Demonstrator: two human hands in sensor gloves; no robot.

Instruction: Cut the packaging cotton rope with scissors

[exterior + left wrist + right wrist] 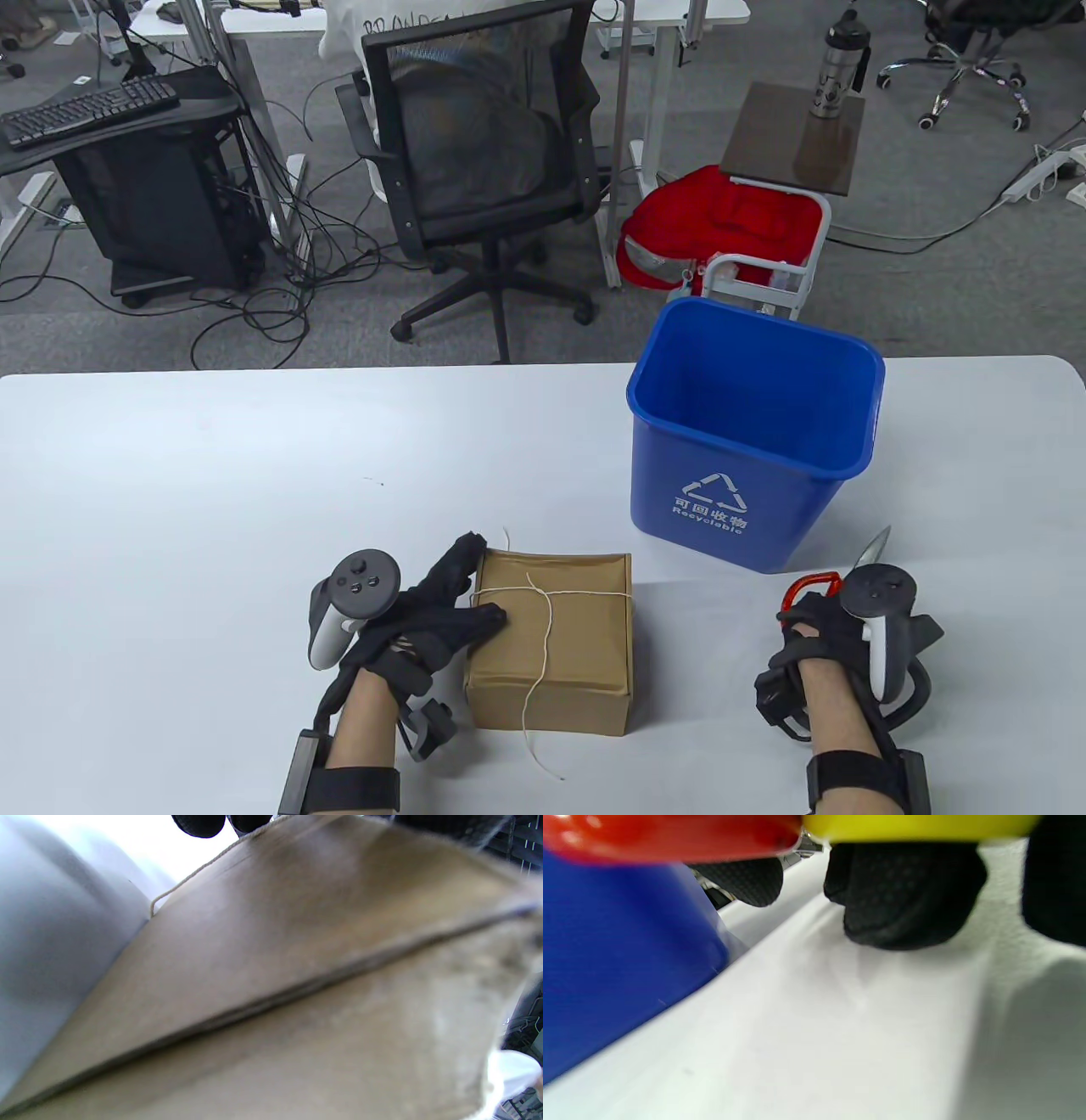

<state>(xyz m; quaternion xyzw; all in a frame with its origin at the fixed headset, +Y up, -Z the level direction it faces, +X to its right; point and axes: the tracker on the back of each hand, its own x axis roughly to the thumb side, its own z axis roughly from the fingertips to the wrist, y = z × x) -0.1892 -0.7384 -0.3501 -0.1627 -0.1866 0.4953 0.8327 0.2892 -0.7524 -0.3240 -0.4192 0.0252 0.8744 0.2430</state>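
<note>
I am pressing my left hand (pixel 441 611) flat on the rope-tied brown cardboard box (pixel 551 649), near-centre on the white table (pixel 170 509); my right hand (pixel 836 632) is grasping red-and-yellow-handled scissors (pixel 836 577) beside the blue plastic bin (pixel 751 433).

One box (pixel 551 645), one rope (pixel 543 632), one scissors (pixel 836 573), one bin (pixel 747 433), two hands: left (pixel 424 620), right (pixel 819 632), one bench (pixel 212 509).

White table (pixel 212 509) under my hands. On it: brown cardboard box (pixel 585 671) tied with cotton rope (pixel 543 645), and a blue recycling bin (pixel 747 501) standing near its right.
</note>
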